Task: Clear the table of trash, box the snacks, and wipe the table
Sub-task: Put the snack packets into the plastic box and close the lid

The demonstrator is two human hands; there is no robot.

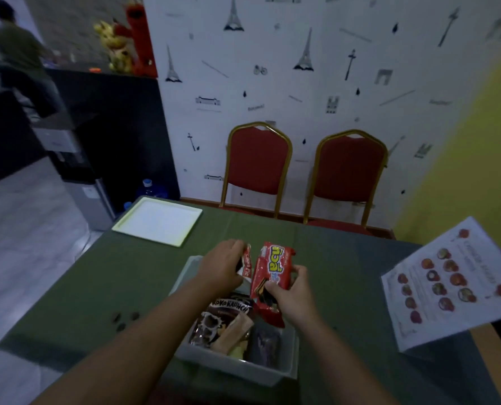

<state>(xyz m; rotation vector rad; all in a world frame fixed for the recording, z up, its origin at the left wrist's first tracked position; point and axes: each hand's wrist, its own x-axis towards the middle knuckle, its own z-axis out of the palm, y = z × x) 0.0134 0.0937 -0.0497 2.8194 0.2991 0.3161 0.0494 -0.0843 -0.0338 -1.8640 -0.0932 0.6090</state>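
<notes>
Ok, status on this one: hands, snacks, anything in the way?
Left hand grips small red packet. Right hand grips big red packet over grey box. Dark crumbs on table.

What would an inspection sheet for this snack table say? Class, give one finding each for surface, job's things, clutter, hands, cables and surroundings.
Surface: table under a green cloth, no wiping cloth seen.
Job's things: grey box holding a Koko Krunch bag and other packets; red snack packet and a smaller red-and-white packet held above it.
Clutter: three dark crumbs left of the box; white tray at the far left corner; printed sheet on the right.
Hands: left hand grips the smaller packet; right hand grips the red snack packet.
Cables: nothing seen.
Surroundings: two red chairs against patterned wallpaper; a person at the far left.
</notes>
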